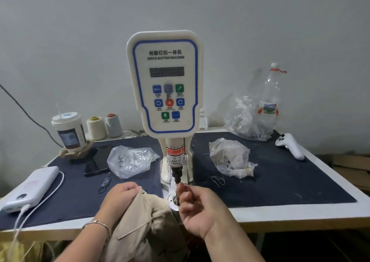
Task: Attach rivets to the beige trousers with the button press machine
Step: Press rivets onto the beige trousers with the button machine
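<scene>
Beige trousers hang bunched over the near edge of the tabletop, just left of the machine's base. The left hand has its grip closed on a fold of the cloth at the waistband, where a small metal rivet shows beside the knuckles; a thin bracelet circles that wrist. The right hand holds its fingers curled, thumb and forefinger pinched together under the black punch of the button press machine; whether they hold a rivet I cannot tell. Dark blue cloth covers the tabletop. On the left lie a white power bank with its cable, a keyring, a black phone and a clear bag of metal parts. On the right lie a second clear bag and a white controller. Farther back stand a lidded paper cup, two thread cones, a crumpled plastic bag and a clear bottle against the grey wall.
</scene>
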`<action>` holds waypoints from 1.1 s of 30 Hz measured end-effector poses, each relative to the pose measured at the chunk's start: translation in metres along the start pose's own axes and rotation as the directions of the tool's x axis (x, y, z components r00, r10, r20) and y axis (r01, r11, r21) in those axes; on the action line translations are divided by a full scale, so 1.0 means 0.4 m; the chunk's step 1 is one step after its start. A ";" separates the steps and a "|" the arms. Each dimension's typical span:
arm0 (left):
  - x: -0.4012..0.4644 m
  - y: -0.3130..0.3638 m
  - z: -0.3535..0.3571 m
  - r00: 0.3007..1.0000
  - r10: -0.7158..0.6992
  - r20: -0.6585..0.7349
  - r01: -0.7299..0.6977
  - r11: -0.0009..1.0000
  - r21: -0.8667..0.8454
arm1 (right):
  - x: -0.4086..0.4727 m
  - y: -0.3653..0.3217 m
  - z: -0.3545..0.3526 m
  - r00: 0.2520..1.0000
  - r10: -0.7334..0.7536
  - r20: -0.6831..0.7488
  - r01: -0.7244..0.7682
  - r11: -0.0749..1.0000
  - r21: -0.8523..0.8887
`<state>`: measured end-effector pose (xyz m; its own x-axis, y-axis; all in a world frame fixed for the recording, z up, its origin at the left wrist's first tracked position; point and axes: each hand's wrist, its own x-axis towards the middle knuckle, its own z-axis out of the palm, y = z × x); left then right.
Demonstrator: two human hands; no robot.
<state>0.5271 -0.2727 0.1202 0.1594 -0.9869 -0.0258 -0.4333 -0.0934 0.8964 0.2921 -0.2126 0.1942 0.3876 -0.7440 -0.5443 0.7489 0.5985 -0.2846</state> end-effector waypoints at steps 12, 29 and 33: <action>0.005 -0.005 -0.003 1.000 -0.004 -0.023 0.005 0.999 0.033 | -0.001 -0.002 0.006 0.999 0.030 0.043 -0.031 0.999 0.010; -0.010 0.013 0.003 0.999 0.002 -0.046 0.002 0.994 0.106 | -0.029 0.017 -0.012 0.994 -0.085 0.065 0.084 0.996 0.019; -0.014 0.013 0.000 1.000 -0.010 -0.027 0.012 0.997 0.078 | -0.023 0.072 -0.014 0.989 -0.147 0.005 0.145 0.974 -0.172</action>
<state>0.5239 -0.2676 0.1252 0.1875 -0.9820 -0.0227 -0.4989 -0.1151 0.8590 0.3072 -0.1868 0.1864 0.2764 -0.8251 -0.4928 0.6936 0.5262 -0.4920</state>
